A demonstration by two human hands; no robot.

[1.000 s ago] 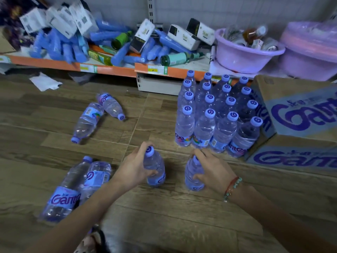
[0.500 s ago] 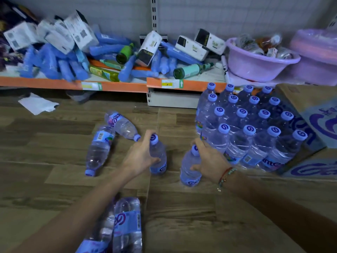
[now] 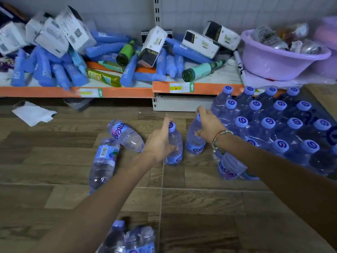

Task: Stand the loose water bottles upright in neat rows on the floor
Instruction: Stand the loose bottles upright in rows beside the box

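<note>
My left hand (image 3: 160,143) grips an upright water bottle (image 3: 175,147) around its neck and shoulder, just left of the standing group. My right hand (image 3: 209,125) holds a second upright bottle (image 3: 194,137) by its top, close beside the block of upright blue-capped bottles (image 3: 273,125) at the right. Both held bottles look upright on the wooden floor (image 3: 200,207). Two loose bottles lie on their sides to the left, one (image 3: 125,135) nearer the shelf and one (image 3: 104,161) closer to me. More lying bottles (image 3: 127,238) show at the bottom edge.
A low orange-edged shelf (image 3: 127,92) at the back is heaped with blue bottles, green bottles and white boxes. A purple basin (image 3: 279,61) sits at its right end. White paper (image 3: 33,113) lies on the floor at left. A cardboard box corner (image 3: 322,95) is at far right.
Both hands have carried their bottles away from me, up to the left side of the standing group. The view has shifted, so the lying bottles appear lower and more to the right.
</note>
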